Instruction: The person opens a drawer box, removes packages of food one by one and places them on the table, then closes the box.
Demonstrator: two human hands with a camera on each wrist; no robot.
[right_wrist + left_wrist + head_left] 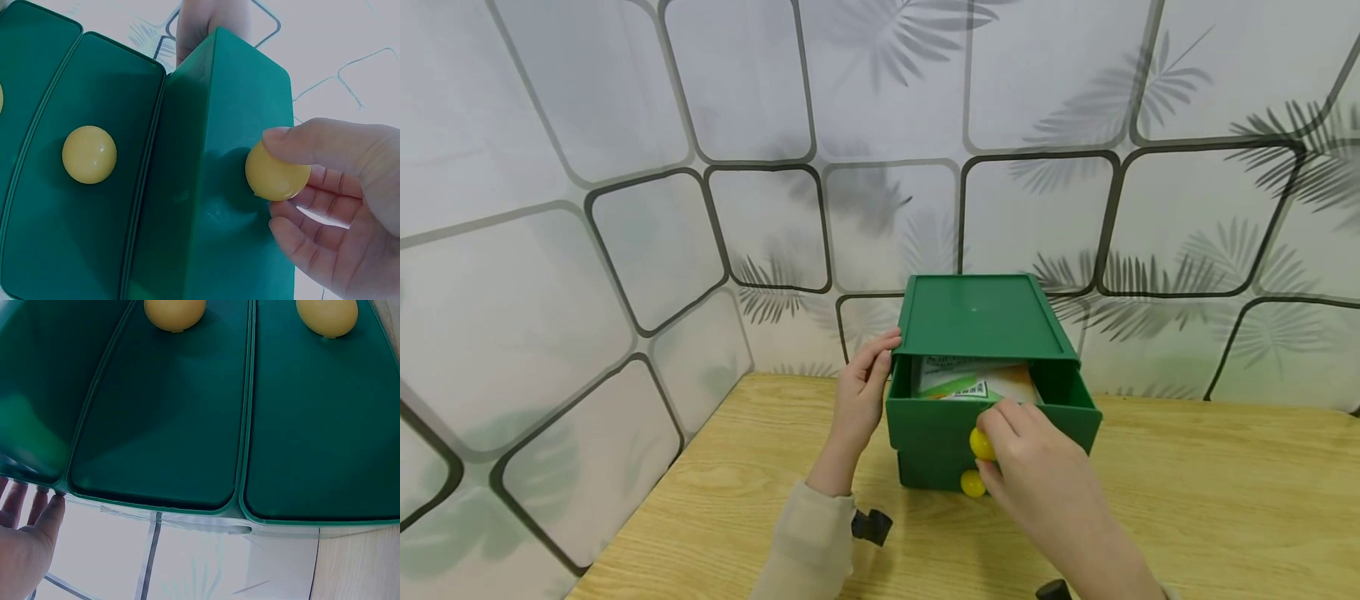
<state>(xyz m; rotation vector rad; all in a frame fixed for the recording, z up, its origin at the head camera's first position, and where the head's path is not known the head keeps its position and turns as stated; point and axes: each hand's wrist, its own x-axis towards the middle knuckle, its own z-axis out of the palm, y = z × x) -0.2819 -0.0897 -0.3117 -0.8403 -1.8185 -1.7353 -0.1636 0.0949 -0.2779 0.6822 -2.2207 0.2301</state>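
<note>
A green drawer box (985, 317) stands on the table, its top drawer (925, 425) pulled out towards the person. Inside the drawer lies a printed packet (973, 382) in white, green and orange. My right hand (1045, 475) pinches the drawer's round yellow knob (982, 444) between thumb and fingers; the right wrist view shows the thumb on the knob (275, 175). My left hand (859, 400) touches the upper left side of the box with extended fingers. In the left wrist view, that hand's (28, 540) fingertips meet the box edge.
Below the pulled drawer, another yellow knob (973, 483) shows; the right wrist view has closed drawer fronts (94, 219) beside the pulled one. The wooden table (1210, 500) extends to both sides. A patterned curtain or wall covering (895, 217) rises behind the box.
</note>
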